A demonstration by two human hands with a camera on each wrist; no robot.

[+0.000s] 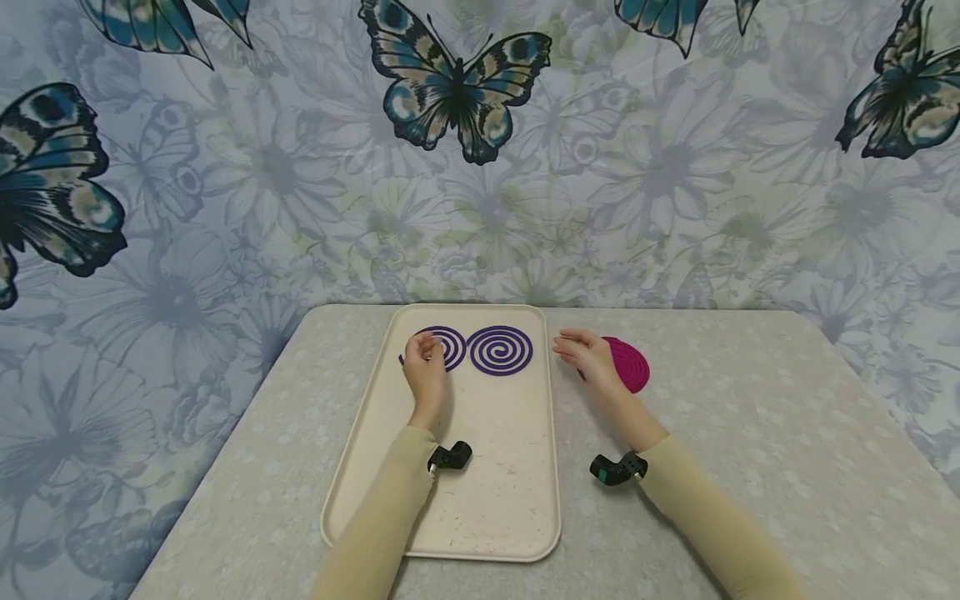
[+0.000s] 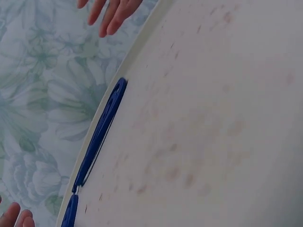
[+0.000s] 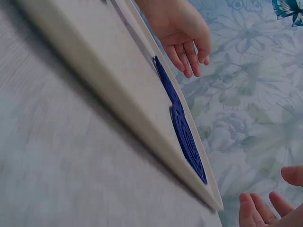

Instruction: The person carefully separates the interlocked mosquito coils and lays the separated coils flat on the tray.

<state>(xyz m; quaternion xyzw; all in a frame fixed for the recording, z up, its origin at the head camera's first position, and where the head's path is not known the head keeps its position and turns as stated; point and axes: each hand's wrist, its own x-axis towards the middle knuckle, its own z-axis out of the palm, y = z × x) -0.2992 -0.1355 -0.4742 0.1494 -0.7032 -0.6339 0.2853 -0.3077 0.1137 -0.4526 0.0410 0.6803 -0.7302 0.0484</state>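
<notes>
Two purple-blue spiral coils lie side by side at the far end of a cream tray (image 1: 495, 467). My left hand (image 1: 426, 379) hovers over the left coil (image 1: 454, 346) and hides part of it. In the right wrist view, the fingers of that left hand (image 3: 182, 35) hang loosely with nothing in them. The right coil (image 1: 500, 350) shows whole. Just beyond the tray's right edge, my right hand (image 1: 596, 362) is above the table, its fingers relaxed and holding nothing. It partly covers a magenta, tightly wound round coil (image 1: 632, 365) on the table.
The tray has a raised rim (image 1: 557, 450) and small dark specks on its near part. A pale patterned table (image 1: 735, 417) lies under it. Behind stands a wall covering (image 1: 525, 233) with butterflies and flowers. Each wrist carries a small black camera (image 1: 450, 456).
</notes>
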